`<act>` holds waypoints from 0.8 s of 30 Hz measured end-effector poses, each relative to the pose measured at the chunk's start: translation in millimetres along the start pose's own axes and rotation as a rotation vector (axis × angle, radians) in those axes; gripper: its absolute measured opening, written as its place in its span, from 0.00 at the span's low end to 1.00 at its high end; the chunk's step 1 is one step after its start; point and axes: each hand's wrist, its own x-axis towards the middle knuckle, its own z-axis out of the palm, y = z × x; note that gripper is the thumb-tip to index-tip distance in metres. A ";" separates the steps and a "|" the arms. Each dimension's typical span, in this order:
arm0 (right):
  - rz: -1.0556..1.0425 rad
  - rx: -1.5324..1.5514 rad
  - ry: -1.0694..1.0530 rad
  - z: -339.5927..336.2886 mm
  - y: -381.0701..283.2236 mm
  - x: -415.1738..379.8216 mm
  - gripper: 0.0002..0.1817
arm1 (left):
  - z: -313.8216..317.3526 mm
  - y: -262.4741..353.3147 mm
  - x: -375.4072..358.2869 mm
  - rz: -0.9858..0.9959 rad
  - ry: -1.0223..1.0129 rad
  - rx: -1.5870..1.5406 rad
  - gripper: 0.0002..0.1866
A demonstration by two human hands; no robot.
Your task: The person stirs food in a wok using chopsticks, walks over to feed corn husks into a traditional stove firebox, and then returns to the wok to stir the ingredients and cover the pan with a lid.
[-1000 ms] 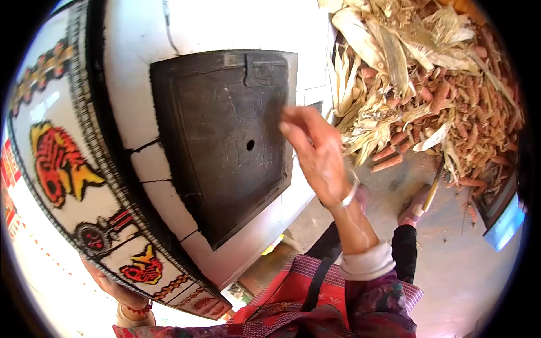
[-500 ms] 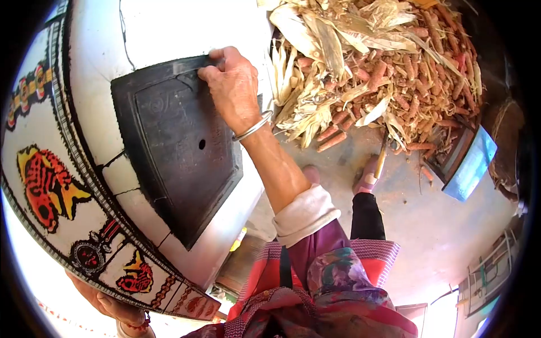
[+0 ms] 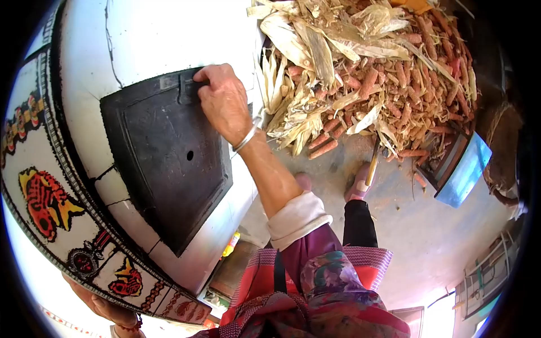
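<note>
Here's the dark plate [image 3: 163, 160], set into the white tiled counter [image 3: 163, 36] near the edge facing the corncob heap [image 3: 403, 84]. The right hand [image 3: 224, 104], fingers bent, is at the plate's corner nearest that heap; clamped on it? Can't tell. A shallow hold could slip. Farther out, the left hand [image 3: 104, 301] meets the fish-painted panel [image 3: 79, 225] at its lower edge, grip hidden; poor support could tip it.

Strong light burns out the white tiles [image 3: 169, 34] at upper left and the lower-left edge, the floor [image 3: 428, 242] pales toward the lower right, the dark plate [image 3: 160, 172] shows only dull sheen, the right edge sinks into gloom, and wide-angle distortion bows the patterned panel [image 3: 84, 228] within blackened corners.
</note>
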 end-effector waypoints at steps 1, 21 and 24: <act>-0.140 -0.085 0.036 -3.5 3.1 -2.2 0.06 | -0.9 -4.5 -2.3 -0.003 0.012 0.005 0.41; 0.096 -0.011 -0.401 -35.9 -0.9 -21.2 0.08 | -25.1 -22.0 -14.8 -0.024 0.069 -0.064 0.40; 0.047 0.065 -0.259 -66.4 -1.5 -46.9 0.08 | -36.4 -26.2 -19.0 -0.028 0.112 -0.242 0.23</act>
